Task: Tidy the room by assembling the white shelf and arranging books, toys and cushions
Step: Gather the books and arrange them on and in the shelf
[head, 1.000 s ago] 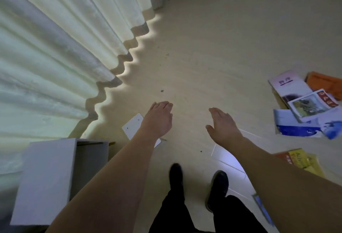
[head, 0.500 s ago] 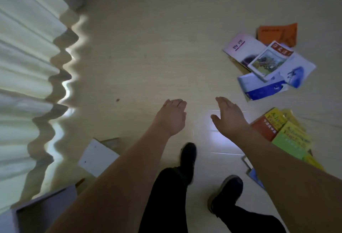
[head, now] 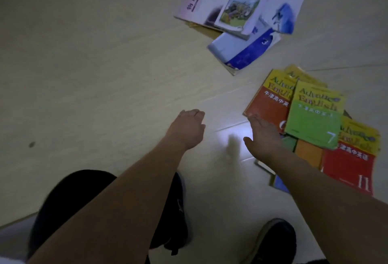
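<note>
Two loose heaps of books lie on the pale wooden floor. The near heap [head: 312, 121] at the right holds yellow, red and green English textbooks, fanned over each other. The far heap [head: 241, 16] at the upper middle holds white, blue and pink-covered books with an orange one behind. My right hand [head: 262, 137] reaches forward with fingers apart, its tips at the left edge of the near heap, holding nothing. My left hand [head: 186, 127] hangs over bare floor to the left, fingers loosely curled, holding nothing.
My dark trousers and a black shoe [head: 275, 240] fill the bottom of the view. A grey-white panel edge [head: 14, 232] shows at the bottom left corner. A small dark speck [head: 32, 144] marks the floor at the left.
The view has swung right, away from the curtain and the white shelf parts. The book heaps now lie closer, and my right hand has come up to the near heap.
</note>
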Tool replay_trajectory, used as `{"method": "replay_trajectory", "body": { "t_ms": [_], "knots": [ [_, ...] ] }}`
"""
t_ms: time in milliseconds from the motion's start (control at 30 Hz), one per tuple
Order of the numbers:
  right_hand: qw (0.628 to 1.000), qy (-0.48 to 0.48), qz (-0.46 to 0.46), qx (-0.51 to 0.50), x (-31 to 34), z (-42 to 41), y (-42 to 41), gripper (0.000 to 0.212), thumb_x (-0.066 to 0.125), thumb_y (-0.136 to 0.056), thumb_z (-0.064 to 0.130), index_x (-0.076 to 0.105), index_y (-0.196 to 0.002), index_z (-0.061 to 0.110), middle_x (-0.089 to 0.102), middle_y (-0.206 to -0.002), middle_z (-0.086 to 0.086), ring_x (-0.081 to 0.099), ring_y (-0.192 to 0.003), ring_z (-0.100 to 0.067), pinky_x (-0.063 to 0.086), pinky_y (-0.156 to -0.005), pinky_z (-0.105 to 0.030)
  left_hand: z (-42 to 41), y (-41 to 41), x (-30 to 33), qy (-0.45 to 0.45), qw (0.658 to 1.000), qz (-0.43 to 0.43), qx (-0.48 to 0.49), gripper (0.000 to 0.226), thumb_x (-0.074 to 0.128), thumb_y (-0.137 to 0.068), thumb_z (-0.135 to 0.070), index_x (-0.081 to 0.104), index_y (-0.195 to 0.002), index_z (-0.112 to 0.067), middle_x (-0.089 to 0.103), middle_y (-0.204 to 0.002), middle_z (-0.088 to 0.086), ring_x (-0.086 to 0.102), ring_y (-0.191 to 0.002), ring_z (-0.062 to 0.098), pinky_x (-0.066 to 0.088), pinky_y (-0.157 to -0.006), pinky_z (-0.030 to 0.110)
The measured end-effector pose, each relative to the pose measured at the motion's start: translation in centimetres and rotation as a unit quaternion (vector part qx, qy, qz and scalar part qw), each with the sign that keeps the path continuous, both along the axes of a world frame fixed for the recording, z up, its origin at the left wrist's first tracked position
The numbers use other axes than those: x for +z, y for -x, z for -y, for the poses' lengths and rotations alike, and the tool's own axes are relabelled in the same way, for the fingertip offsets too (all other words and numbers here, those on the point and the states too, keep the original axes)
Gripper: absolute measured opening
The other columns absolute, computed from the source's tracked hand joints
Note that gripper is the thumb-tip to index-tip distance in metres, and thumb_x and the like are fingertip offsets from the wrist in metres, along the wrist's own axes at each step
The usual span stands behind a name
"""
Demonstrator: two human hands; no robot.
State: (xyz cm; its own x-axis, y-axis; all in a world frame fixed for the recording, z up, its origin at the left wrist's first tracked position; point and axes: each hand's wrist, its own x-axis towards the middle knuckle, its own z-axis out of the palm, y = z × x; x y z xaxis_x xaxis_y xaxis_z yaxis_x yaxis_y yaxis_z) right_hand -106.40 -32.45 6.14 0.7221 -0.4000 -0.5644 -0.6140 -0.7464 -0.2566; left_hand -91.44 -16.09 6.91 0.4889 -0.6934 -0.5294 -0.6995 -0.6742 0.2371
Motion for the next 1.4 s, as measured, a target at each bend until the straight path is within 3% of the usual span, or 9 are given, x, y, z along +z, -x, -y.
{"method": "replay_trajectory", "body": {
  "t_ms": [233, 533, 733, 833, 933, 1100, 1167, 1300, 1400],
  "knots": [
    [0.997, 0.059, 0.041, -0.039, -13.1, 6.5, 6.9, 0.055, 0.052, -0.089, 0.025, 0.036, -0.140, 0.012, 0.042, -0.143, -0.010, 0.038, -0.132, -0.026, 0.027, -0.110, -0.039, 8.0, 6.2, -13.2, 0.026, 0.997, 0.029, -0.062, 0.047, 0.042, -0.100, -0.025, 0.038, -0.144, -0.007, 0.042, -0.147, 0.012, 0.040, -0.134, 0.029, 0.019, -0.114, 0.035],
    [0.983, 0.107, 0.079, -0.126, -13.6, 16.3, 12.8, 0.056, 0.054, -0.091, 0.025, 0.037, -0.142, 0.011, 0.040, -0.146, -0.011, 0.035, -0.136, -0.026, 0.021, -0.114, -0.039, 15.7, 12.4, -15.7, 0.060, 0.996, 0.013, -0.060, 0.047, 0.044, -0.100, -0.027, 0.041, -0.143, -0.010, 0.047, -0.142, 0.013, 0.046, -0.128, 0.032, 0.039, -0.103, 0.037],
    [0.960, 0.096, 0.091, -0.246, -15.8, 21.9, 19.2, 0.051, 0.052, -0.092, 0.025, 0.042, -0.138, 0.006, 0.046, -0.137, -0.019, 0.042, -0.129, -0.033, 0.034, -0.103, -0.038, 23.8, 14.3, -15.6, 0.125, 0.990, -0.038, 0.045, 0.043, 0.049, -0.099, -0.025, 0.050, -0.136, -0.002, 0.053, -0.138, 0.018, 0.049, -0.126, 0.030, 0.036, -0.098, 0.030],
    [0.924, 0.049, 0.109, -0.362, -18.4, 23.3, 21.3, 0.049, 0.051, -0.093, 0.030, 0.047, -0.133, 0.002, 0.049, -0.132, -0.024, 0.045, -0.125, -0.037, 0.037, -0.102, -0.041, 27.3, 15.3, -16.7, 0.142, 0.979, -0.086, 0.120, 0.043, 0.053, -0.097, -0.027, 0.053, -0.132, 0.000, 0.056, -0.134, 0.020, 0.053, -0.122, 0.032, 0.039, -0.095, 0.032],
    [0.889, 0.030, 0.088, -0.447, -20.5, 23.7, 21.6, 0.049, 0.046, -0.095, 0.039, 0.047, -0.134, 0.009, 0.039, -0.140, -0.021, 0.036, -0.130, -0.038, 0.029, -0.109, -0.041, 29.4, 15.9, -18.9, 0.133, 0.964, -0.149, 0.175, 0.052, 0.058, -0.095, -0.033, 0.049, -0.134, 0.000, 0.054, -0.136, 0.019, 0.054, -0.121, 0.033, 0.044, -0.101, 0.037],
    [0.879, 0.057, 0.134, -0.454, -22.2, 25.3, 22.4, 0.041, 0.045, -0.097, 0.036, 0.048, -0.136, 0.024, 0.032, -0.143, -0.015, 0.030, -0.132, -0.036, 0.022, -0.111, -0.041, 30.1, 16.0, -21.7, 0.106, 0.965, -0.142, 0.193, 0.039, 0.067, -0.086, -0.028, 0.057, -0.113, -0.002, 0.063, -0.113, 0.016, 0.062, -0.103, 0.033, 0.052, -0.088, 0.041],
    [0.858, 0.071, 0.130, -0.491, -22.9, 25.4, 23.6, 0.050, 0.051, -0.093, 0.040, 0.043, -0.139, 0.024, 0.030, -0.147, -0.013, 0.027, -0.136, -0.034, 0.020, -0.114, -0.043, 29.9, 16.3, -22.3, 0.104, 0.964, -0.142, 0.199, 0.025, 0.068, -0.085, -0.020, 0.056, -0.100, -0.004, 0.064, -0.104, 0.017, 0.062, -0.099, 0.033, 0.052, -0.082, 0.041],
    [0.787, 0.023, 0.059, -0.614, -23.5, 25.2, 25.7, 0.102, 0.062, -0.072, 0.070, 0.016, -0.150, 0.022, 0.011, -0.157, -0.011, 0.011, -0.144, -0.033, 0.009, -0.116, -0.054, 29.9, 17.2, -22.3, 0.138, 0.960, -0.137, 0.203, 0.016, 0.060, -0.085, -0.009, 0.045, -0.089, -0.012, 0.057, -0.086, 0.011, 0.062, -0.082, 0.032, 0.052, -0.072, 0.041],
    [0.745, 0.000, 0.065, -0.664, -23.3, 26.0, 26.7, 0.103, 0.058, -0.072, 0.073, 0.013, -0.150, 0.023, 0.022, -0.151, -0.017, 0.023, -0.139, -0.037, 0.018, -0.115, -0.051, 30.5, 18.3, -20.5, 0.188, 0.872, -0.290, 0.346, 0.017, 0.048, -0.093, 0.003, 0.042, -0.101, -0.011, 0.060, -0.088, 0.015, 0.064, -0.049, 0.024, 0.053, -0.045, 0.029]
  ]
}}
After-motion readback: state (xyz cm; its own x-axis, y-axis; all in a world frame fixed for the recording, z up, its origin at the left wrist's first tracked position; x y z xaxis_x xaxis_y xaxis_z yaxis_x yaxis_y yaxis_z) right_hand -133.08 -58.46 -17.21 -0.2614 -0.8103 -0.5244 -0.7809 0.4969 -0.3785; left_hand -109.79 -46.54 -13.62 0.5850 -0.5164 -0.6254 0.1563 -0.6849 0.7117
